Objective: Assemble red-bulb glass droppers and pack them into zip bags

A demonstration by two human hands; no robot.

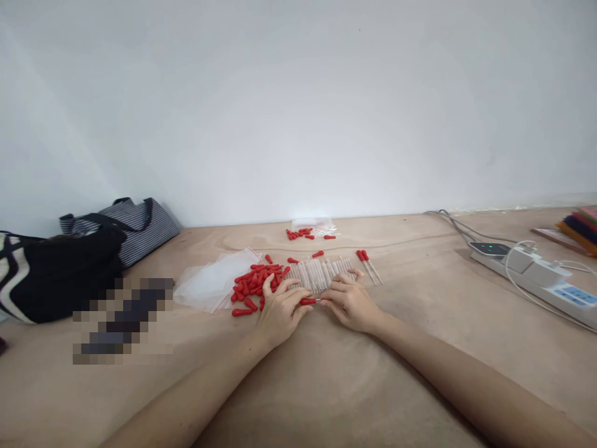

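My left hand [280, 306] pinches a red rubber bulb [308, 301] at the table's middle. My right hand [349, 302] pinches a clear glass tube whose end meets that bulb. Both hands rest low on the wooden table [326, 386]. Just behind my left hand lies a pile of red bulbs [254, 283]. Behind my right hand is a row of clear glass tubes [319, 272]. Two finished droppers with red bulbs [366, 261] lie to the right of the row.
An empty clear plastic bag [209, 283] lies left of the bulbs. A second bag with a few red bulbs [310, 231] sits by the wall. Bags [69, 267] stand at left. A power strip with cables [536, 274] and stacked coloured sheets [578, 227] are at right.
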